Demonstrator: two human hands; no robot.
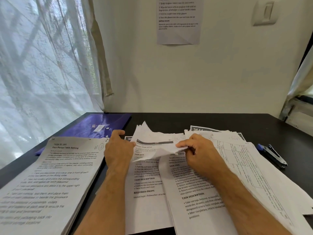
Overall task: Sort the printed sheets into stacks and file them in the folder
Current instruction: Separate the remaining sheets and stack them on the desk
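A loose spread of printed sheets (pixel 147 192) covers the middle and right of the dark table (pixel 220 121). Both hands hold a curled sheet (pixel 155 145) lifted off this spread. My left hand (pixel 118 148) grips its left edge, and my right hand (pixel 198 150) pinches its right edge between thumb and fingers. A neat stack of printed sheets (pixel 49 182) headed "Four-Person Table Setting" lies at the left. Behind it lies the closed purple folder (pixel 96 126), its near end tucked under the stack.
A blue and black stapler (pixel 272 155) lies at the right beside the spread. A curtain (pixel 50 65) hangs at the left by the table edge. A printed notice (pixel 179 19) is stuck on the wall behind.
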